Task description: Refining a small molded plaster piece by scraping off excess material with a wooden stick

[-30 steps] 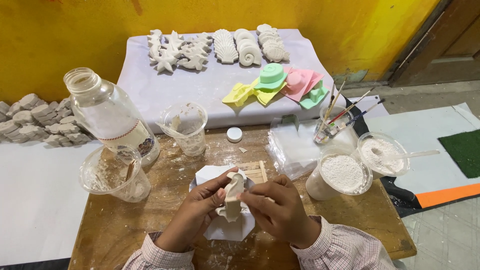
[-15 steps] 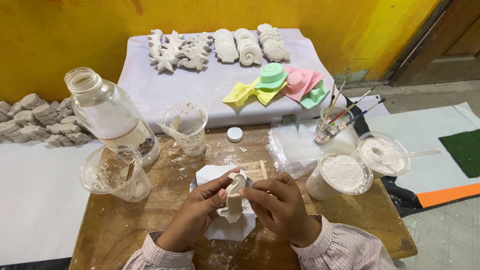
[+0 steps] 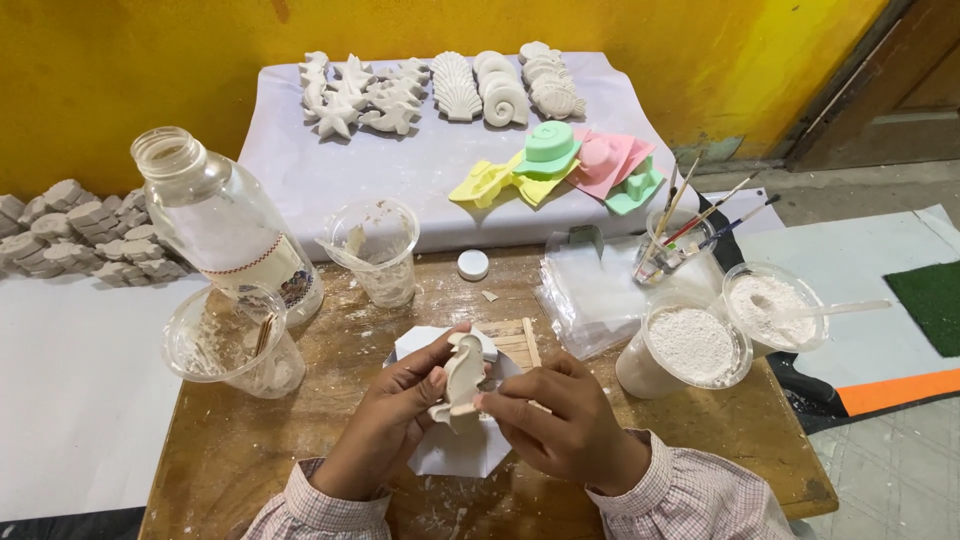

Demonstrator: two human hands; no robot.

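Observation:
A small white plaster figure [image 3: 462, 378], shaped like a seahorse, stands upright between both hands above a white paper sheet [image 3: 455, 450] on the wooden table [image 3: 690, 440]. My left hand [image 3: 385, 420] grips its left side with thumb and fingers. My right hand [image 3: 560, 420] pinches its lower right edge. Flat wooden sticks [image 3: 515, 338] lie just behind the figure.
A large glass bottle [image 3: 225, 225] and two plaster-smeared plastic cups [image 3: 235, 345] [image 3: 375, 245] stand at left. Two cups of white powder [image 3: 690, 350] [image 3: 770, 310], a cup of brushes [image 3: 680, 245] and a plastic bag [image 3: 590, 290] sit at right. Coloured moulds [image 3: 555, 160] and plaster casts [image 3: 440, 85] lie behind.
The figure has been turned slightly upright between the hands; both hands stay in about the same place.

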